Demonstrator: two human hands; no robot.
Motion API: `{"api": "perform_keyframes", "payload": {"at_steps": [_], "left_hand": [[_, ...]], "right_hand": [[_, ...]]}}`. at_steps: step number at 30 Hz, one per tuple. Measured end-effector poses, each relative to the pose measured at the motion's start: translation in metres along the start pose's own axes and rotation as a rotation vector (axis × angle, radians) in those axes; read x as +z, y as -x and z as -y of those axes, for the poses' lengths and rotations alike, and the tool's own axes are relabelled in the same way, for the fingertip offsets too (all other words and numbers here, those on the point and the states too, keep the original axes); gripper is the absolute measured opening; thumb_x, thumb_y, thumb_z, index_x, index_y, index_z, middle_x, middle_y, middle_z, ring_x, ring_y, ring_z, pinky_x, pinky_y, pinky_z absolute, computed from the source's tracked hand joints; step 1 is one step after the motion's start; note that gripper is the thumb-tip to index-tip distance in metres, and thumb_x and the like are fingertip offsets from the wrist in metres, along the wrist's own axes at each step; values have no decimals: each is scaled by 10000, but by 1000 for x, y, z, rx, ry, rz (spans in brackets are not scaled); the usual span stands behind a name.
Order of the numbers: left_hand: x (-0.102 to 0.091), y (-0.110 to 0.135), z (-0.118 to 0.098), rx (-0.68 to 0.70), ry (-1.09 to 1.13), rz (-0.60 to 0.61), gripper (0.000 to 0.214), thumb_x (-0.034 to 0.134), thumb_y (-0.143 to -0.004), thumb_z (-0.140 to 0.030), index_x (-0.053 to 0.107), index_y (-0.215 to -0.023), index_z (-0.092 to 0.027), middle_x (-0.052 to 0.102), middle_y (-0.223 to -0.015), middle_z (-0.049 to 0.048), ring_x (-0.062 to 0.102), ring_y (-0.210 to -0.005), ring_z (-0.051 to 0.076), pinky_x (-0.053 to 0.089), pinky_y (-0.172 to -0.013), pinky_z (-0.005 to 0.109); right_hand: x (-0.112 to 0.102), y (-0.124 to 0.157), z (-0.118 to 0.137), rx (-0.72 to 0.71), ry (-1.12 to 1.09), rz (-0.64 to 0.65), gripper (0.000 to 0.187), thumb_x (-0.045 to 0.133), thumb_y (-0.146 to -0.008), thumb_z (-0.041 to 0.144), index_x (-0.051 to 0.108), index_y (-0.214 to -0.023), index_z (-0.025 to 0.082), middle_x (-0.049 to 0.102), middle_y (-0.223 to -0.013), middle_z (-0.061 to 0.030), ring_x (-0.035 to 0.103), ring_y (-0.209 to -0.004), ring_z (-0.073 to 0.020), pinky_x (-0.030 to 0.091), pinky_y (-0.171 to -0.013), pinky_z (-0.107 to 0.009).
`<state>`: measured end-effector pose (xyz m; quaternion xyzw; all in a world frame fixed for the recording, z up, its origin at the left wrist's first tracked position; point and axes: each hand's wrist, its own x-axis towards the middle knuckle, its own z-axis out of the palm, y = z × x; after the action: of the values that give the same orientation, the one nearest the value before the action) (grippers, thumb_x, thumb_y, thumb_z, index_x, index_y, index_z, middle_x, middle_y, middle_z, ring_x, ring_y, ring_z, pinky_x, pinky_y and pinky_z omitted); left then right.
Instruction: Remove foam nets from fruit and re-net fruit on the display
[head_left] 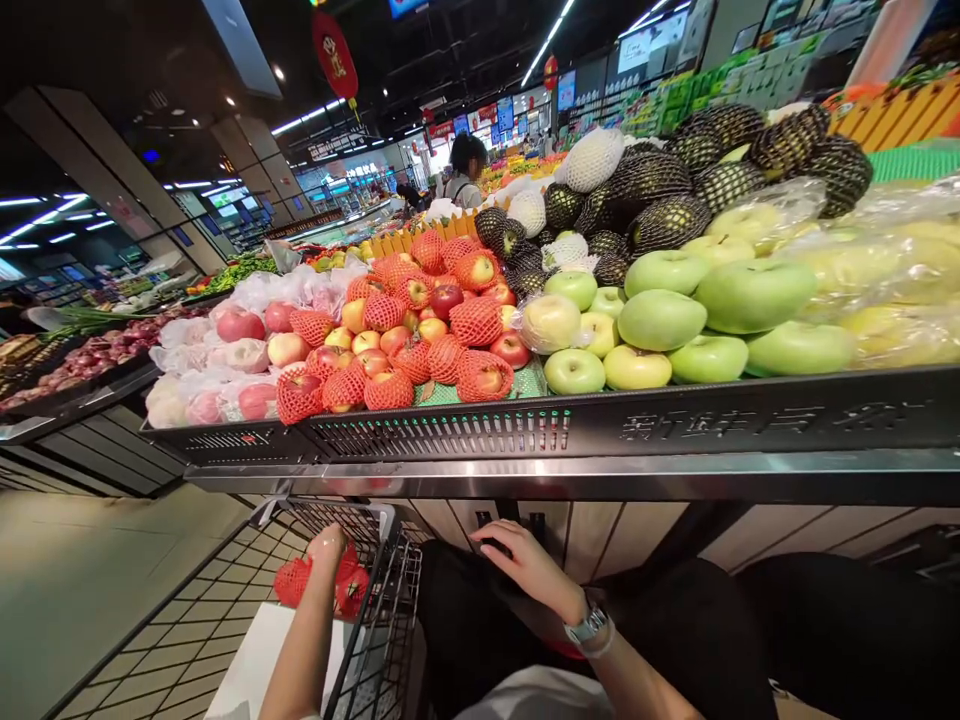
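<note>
My left hand (328, 546) is down inside the shopping cart (187, 630), its fingers curled closed. What it grips, if anything, is hidden behind the hand. Right beneath and beside it lie several apples in red foam nets (291, 582), partly covered by my wrist. My right hand (517, 558), with a wristwatch (589, 625) on the wrist, hovers in front of the display's wooden base. Its fingers are stretched out and slightly bent, and nothing shows in them. Above both hands is a bank of red apples (390, 340), many wearing red foam nets.
A black display rim (450, 435) with a metal edge runs across, above my hands. Green apples (660, 320) lie at the right, below dark-netted fruit (652, 190). A white flat item (251, 660) rests in the cart. Another person (466, 170) is in the background.
</note>
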<state>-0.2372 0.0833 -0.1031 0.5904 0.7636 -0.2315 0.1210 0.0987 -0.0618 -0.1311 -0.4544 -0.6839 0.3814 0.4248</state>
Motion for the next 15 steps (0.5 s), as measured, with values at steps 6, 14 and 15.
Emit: {"api": "perform_keyframes", "payload": {"at_steps": [6, 14, 15], "left_hand": [[-83, 50, 7, 388, 114, -7, 115, 547, -875, -211, 647, -905, -160, 676, -915, 63, 631, -899, 214, 486, -827, 343], [-93, 172, -60, 1177, 665, -394, 197, 467, -950, -288, 634, -981, -190, 656, -940, 51, 586, -889, 166, 442, -839, 287], [-88, 173, -70, 1178, 728, -413, 191, 473, -950, -283, 634, -995, -190, 655, -944, 52, 588, -887, 164, 446, -829, 284]], "right_hand": [[-9, 2, 6, -17, -59, -76, 211, 481, -949, 265, 661, -1056, 241, 683, -1042, -46, 625, -1011, -186, 485, -915, -344], [-10, 9, 42, -126, -359, -333, 270, 478, -955, 258, 614, -1188, 278, 631, -1227, -60, 603, -1134, -179, 489, -1006, -360], [-11, 11, 47, -137, -403, -366, 306, 473, -957, 257, 579, -1242, 294, 609, -1272, -59, 603, -1144, -178, 495, -1009, -364]]}}
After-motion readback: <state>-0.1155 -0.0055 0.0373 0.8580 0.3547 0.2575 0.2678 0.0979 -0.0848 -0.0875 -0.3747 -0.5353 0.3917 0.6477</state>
